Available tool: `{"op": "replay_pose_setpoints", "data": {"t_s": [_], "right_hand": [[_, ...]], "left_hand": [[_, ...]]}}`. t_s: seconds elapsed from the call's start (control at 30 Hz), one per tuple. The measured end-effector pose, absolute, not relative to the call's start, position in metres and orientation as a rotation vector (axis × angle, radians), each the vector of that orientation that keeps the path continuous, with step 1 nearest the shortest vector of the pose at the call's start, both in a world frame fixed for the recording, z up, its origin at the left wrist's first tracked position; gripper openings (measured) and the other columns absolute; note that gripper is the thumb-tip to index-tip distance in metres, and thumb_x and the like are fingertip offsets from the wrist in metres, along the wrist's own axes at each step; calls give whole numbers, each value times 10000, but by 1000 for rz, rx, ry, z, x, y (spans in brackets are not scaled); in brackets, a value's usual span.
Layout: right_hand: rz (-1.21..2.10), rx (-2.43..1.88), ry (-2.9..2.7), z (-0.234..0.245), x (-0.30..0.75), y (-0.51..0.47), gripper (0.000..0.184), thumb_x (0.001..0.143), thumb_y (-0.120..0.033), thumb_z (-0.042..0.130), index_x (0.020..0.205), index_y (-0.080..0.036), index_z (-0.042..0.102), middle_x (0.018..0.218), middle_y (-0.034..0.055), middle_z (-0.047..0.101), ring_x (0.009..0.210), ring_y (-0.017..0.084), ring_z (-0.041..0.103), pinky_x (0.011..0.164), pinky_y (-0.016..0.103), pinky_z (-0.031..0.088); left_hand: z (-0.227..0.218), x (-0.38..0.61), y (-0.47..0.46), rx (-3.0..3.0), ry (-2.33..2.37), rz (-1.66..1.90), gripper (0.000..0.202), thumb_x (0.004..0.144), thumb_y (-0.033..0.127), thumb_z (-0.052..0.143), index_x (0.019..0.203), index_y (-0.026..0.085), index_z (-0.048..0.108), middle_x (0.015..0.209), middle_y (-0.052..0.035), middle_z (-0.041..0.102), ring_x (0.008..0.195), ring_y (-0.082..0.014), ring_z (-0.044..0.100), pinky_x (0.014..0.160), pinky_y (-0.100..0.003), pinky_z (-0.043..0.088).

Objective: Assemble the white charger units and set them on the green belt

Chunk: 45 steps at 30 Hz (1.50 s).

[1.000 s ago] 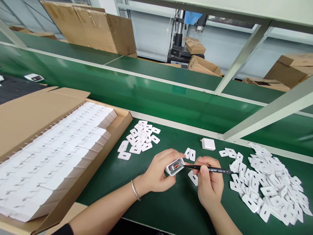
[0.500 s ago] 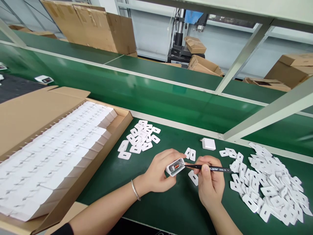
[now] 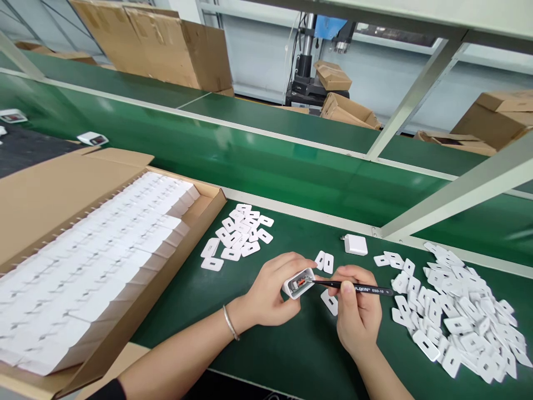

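My left hand (image 3: 268,291) is wrapped around a small white charger body (image 3: 298,283), its open end facing right and showing orange parts inside. My right hand (image 3: 358,314) pinches black tweezers (image 3: 353,288), whose tip reaches into that open end. Both hands hover just above the green table (image 3: 291,344). A few white cover plates (image 3: 323,262) lie right behind the hands, and one plate (image 3: 328,303) lies under the tweezers.
A big heap of white cover plates (image 3: 453,311) lies at the right, a smaller pile (image 3: 239,236) at the left. A finished white charger (image 3: 355,244) rests behind. An open cardboard box (image 3: 95,261) of white chargers fills the left. Small devices (image 3: 92,138) ride the conveyor belt.
Both hands stay almost still, with the tweezers tip at the charger's open end. The small devices on the far belt have moved to the right.
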State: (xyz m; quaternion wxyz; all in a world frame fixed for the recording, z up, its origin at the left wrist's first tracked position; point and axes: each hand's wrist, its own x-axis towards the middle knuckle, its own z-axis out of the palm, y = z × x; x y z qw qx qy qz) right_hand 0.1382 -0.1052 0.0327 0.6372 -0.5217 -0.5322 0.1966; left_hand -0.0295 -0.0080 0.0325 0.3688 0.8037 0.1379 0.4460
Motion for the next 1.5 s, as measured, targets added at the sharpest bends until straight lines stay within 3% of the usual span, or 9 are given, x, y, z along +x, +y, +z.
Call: {"op": "replay_pose_setpoints", "data": {"t_s": [0.4, 0.93, 1.5], "right_hand": [[414, -1230, -1196, 34, 137, -105, 157, 1071, -262, 535, 1176, -275, 651, 865, -8, 643, 673, 118, 644, 611, 249, 535], [554, -1074, -1120, 39, 136, -100, 151, 1086, -306, 510, 1150, -277, 643, 731, -24, 597, 674, 138, 583, 699, 294, 541], [475, -1131, -1171, 32, 139, -103, 162, 1088, -285, 501, 1177, -268, 635, 777, -14, 624, 685, 148, 621, 659, 292, 492]], "left_hand": [[29, -30, -7, 2086, 367, 1145, 641, 658, 89, 485, 1278, 175, 627, 1004, -93, 702, 870, -236, 671, 740, -373, 576], [30, -30, -7, 2076, 338, 1176, 666, 640, 88, 485, 1284, 184, 622, 1025, -93, 704, 900, -240, 679, 756, -376, 586], [32, -30, -7, 2093, 356, 1152, 667, 638, 89, 486, 1282, 203, 618, 1021, -89, 702, 888, -244, 688, 737, -381, 591]]}}
